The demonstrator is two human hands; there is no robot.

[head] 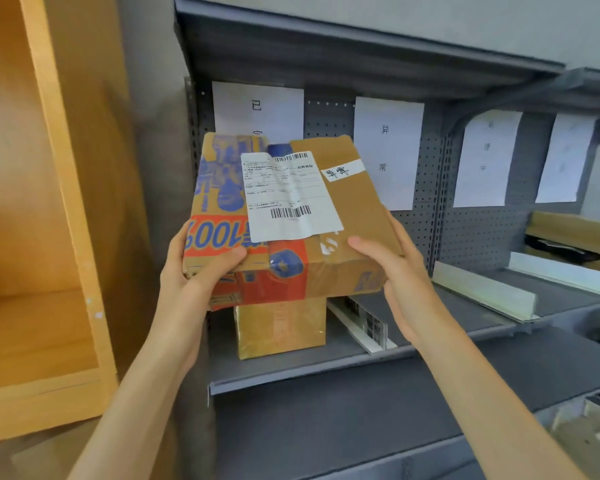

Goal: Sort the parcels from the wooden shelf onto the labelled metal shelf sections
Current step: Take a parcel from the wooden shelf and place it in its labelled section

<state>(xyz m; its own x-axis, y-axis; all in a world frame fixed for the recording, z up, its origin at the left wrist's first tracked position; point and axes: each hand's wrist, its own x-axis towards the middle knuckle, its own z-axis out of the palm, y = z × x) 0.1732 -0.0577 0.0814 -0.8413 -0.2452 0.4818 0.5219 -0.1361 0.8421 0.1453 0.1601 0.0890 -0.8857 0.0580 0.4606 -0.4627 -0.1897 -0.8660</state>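
Two bare forearms reach up as the left hand [201,268] and right hand [392,271] grip opposite sides of a printed cardboard parcel [284,216], thumbs curled over its top, holding it in front of the grey metal shelf [326,368]. A smaller brown parcel [279,329] sits on the shelf below it, under paper section labels [388,150]. The wooden shelf [39,237] stands at left.

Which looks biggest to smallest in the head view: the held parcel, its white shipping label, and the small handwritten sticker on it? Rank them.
1. Held parcel, gripped at its near corners by the left hand and right hand.
2. White shipping label, covering a good part of its top.
3. Handwritten sticker, clearly smallest.
All share one surface, so nearness hardly matters.
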